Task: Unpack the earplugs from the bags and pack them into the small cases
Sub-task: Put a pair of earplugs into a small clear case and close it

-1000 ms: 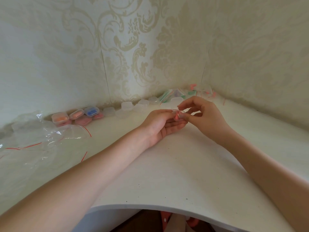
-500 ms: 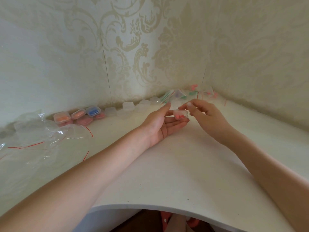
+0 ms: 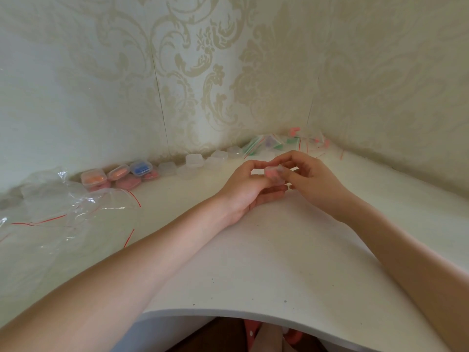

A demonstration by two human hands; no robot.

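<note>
Earplugs, pinkish and blurred, are being glimpsed inside a small clear case that is being held up between both hands above the middle of the white desk. Nearest the front edge, only bare forearms are being seen, reaching in over the curved lip. A little further in, the left hand is being kept palm-up, thumb and forefinger curled onto the case's left side, apparently as a cradle so nothing is dropped. The right hand is being closed over the case from the right, fingertips pinching it, likely so the lid can be pressed shut; whether it is already latched cannot be told.

At the left edge, empty bags are being left crumpled: thin, glossy, transparent film with red zip strips, seemingly set aside once emptied. Further back, along the rear edge against the wallpapered wall, filled cases are being lined up, rounded squares of hard clear plastic showing orange, pink and blue inside. Beside them a row of empty cases is being kept within reach, frosted and colourless. In the far right corner, unopened bags are being heaped, with green, purple and pink showing through, probably the waiting stock.
</note>
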